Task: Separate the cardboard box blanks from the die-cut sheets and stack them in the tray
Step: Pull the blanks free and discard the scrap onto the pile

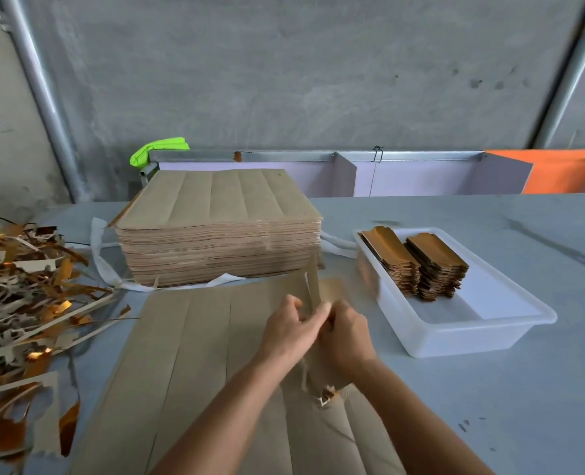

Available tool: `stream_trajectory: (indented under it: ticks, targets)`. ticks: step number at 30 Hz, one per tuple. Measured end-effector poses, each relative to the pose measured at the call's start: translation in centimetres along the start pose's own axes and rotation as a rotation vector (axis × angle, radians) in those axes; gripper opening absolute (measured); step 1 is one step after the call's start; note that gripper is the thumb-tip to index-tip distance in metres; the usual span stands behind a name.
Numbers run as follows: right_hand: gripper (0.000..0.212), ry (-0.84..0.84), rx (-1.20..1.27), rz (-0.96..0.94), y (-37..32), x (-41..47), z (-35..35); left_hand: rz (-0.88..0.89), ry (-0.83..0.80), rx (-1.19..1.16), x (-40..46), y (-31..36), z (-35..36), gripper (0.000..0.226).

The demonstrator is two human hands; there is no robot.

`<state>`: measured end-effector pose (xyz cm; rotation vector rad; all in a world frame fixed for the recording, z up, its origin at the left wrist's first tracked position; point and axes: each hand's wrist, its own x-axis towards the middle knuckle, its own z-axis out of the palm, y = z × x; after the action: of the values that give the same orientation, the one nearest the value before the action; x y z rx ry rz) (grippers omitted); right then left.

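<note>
Motion blur obscures the fingers. Left hand and right hand, each grip clenched on a strip of the die-cut sheet lying on the bench. Stacked blanks sit in the tray, right of the hands.

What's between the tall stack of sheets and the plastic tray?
In the head view, a white strap lies on the grey table between the sheet stack and the tray.
</note>
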<state>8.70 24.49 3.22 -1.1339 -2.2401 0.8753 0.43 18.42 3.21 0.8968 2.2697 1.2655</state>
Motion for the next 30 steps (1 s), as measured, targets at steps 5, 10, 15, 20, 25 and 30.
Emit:
stream_trajectory:
  ticks: [5,10,15,20,25,30]
  targets:
    - [0.027,0.028,-0.104,-0.248,-0.7,-1.2,1.1,-0.079,0.107,0.180,3.1,1.2,-0.1,0.045]
    - [0.010,0.012,0.032,-0.064,-0.4,-0.8,1.0,-0.157,0.142,-0.120,3.9,-0.9,-0.5,0.020]
    - [0.033,0.060,0.223,0.211,0.8,0.0,-1.5,-0.186,0.267,-0.299,3.9,-2.9,-1.6,0.031]
    - [0.056,0.296,0.324,0.147,1.0,0.0,-4.8,-0.094,0.305,-0.168,4.3,-3.4,-2.8,0.030]
    - [0.056,0.546,0.246,-0.020,-1.1,1.8,-6.4,0.022,0.204,-0.208,3.8,-3.3,-2.9,0.030]
    - [0.029,0.182,-0.207,-0.132,-3.0,4.4,-2.7,0.018,-0.018,-0.414,2.9,-1.8,-2.9,0.026]
